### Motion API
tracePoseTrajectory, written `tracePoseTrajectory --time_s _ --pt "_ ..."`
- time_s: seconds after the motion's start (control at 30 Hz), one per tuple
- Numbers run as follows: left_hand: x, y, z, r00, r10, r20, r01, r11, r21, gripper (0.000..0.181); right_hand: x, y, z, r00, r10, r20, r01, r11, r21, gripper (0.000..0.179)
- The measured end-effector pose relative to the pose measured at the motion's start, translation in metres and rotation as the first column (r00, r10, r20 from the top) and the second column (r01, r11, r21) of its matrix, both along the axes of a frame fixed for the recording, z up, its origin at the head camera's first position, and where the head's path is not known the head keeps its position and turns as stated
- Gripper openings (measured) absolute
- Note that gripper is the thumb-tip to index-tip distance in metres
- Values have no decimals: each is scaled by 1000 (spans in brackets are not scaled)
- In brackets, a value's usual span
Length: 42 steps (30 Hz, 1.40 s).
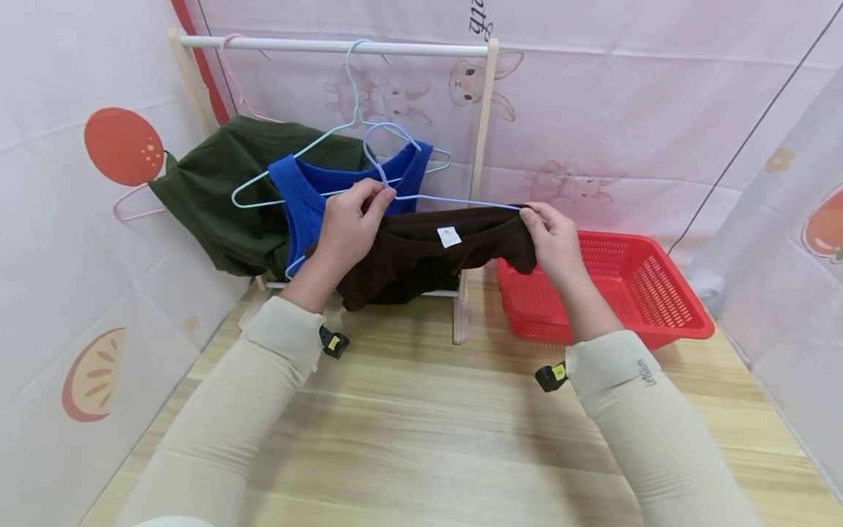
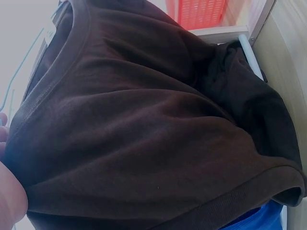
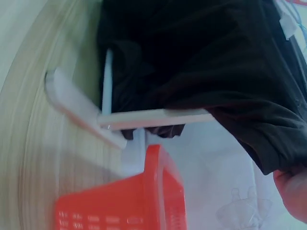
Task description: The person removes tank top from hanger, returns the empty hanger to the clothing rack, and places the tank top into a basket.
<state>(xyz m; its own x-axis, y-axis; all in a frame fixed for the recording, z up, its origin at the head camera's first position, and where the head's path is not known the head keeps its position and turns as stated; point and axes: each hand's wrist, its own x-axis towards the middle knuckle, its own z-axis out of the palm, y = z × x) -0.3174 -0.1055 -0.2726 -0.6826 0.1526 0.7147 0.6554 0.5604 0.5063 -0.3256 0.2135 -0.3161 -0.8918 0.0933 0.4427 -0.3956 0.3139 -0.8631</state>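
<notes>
A dark brown garment (image 1: pixel 421 256) with a white label at its neckline hangs stretched between both hands, in front of a wooden rack. My left hand (image 1: pixel 350 223) pinches a light blue hanger (image 1: pixel 454 200) just below its hook, over the garment's left part. At the far end of that hanger, my right hand (image 1: pixel 553 238) pinches the garment's shoulder edge between thumb and fingers. The brown cloth (image 2: pixel 134 115) fills most of the left wrist view. In the right wrist view, the right hand (image 3: pixel 292 191) shows at the cloth's corner. The hanger's left arm is hidden.
On the rack's white rail (image 1: pixel 290 45) hang a blue tank top (image 1: pixel 299 197) on a mint hanger and a dark green garment (image 1: pixel 224 190) on a pink hanger. Behind the right forearm, a red plastic basket (image 1: pixel 658 285) stands on the wood-grain table (image 1: pixel 421 439). Printed cloth walls surround the table.
</notes>
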Motion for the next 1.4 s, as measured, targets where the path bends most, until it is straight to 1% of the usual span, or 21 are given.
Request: tracePoseTrajectory --time_s 0.07,0.1,0.17,0.23,0.3,0.33,0.4,0.5,0.53,0.57,0.6,0.73,0.77,0.8,0.9,0.93,1.0,1.03,1.17,1.3,1.4 --pt "0 0 0 1000 -3 -6 3 1000 5 31 1 0 0 998 61 33 -56 990 -127 30" --pt "0 0 0 1000 -4 -7 4 1000 8 31 2 0 1 994 95 46 -84 978 -192 29" --pt "-1 1 0 1000 -6 -9 7 1000 13 31 3 -1 0 987 151 60 -126 945 -300 25" --pt "-1 1 0 1000 -10 -9 10 1000 19 31 4 -2 -1 976 204 70 -160 901 -402 22" --pt "-1 1 -1 1000 -14 -9 14 1000 26 30 4 -4 -3 966 248 67 -184 850 -493 19" --pt "-2 2 -1 1000 -15 -9 15 999 29 30 4 -5 -4 961 270 60 -197 819 -539 17" --pt "-2 2 -2 1000 -16 -7 16 999 34 29 3 -7 -6 946 322 30 -232 740 -632 15" --pt "-1 3 -2 1000 -17 0 17 999 39 29 2 -12 -10 932 361 -23 -265 638 -723 15" --pt "-1 3 -2 1000 -16 3 16 999 40 29 1 -14 -12 929 368 -39 -272 609 -745 17" --pt "-1 3 -2 1000 -16 5 16 999 41 29 1 -15 -13 930 364 -50 -272 590 -760 18" --pt "0 3 -2 1000 -17 7 17 999 43 29 0 -18 -15 933 355 -59 -270 581 -768 20" --pt "0 4 -1 1000 -12 11 12 998 56 30 -1 -25 -19 947 310 -78 -251 569 -783 22" --pt "0 4 -2 1000 -10 12 9 998 59 30 -1 -27 -20 950 302 -74 -242 571 -785 22" --pt "0 4 -2 1000 -7 13 6 998 61 30 -1 -28 -20 950 304 -75 -243 562 -790 21" --pt "0 4 -3 1000 5 14 -6 998 62 30 0 -31 -22 947 315 -58 -237 566 -790 19" --pt "0 4 -3 1000 7 10 -7 998 63 30 0 -32 -23 944 325 -55 -239 561 -792 17" --pt "0 5 -4 1000 8 2 -8 998 63 29 0 -33 -24 944 326 -53 -242 574 -782 16" --pt "0 6 -4 1000 9 -5 -9 998 63 29 0 -33 -24 946 321 -49 -239 588 -773 15" --pt "-1 8 -3 1000 8 -25 -6 998 67 29 0 -35 -25 951 306 -36 -223 602 -767 13" --pt "0 10 -4 1000 0 -14 1 997 79 30 1 -36 -25 955 296 -20 -204 608 -767 14" --pt "1 13 -5 1000 -2 -2 2 996 89 30 1 -38 -25 957 291 -6 -194 625 -756 15"
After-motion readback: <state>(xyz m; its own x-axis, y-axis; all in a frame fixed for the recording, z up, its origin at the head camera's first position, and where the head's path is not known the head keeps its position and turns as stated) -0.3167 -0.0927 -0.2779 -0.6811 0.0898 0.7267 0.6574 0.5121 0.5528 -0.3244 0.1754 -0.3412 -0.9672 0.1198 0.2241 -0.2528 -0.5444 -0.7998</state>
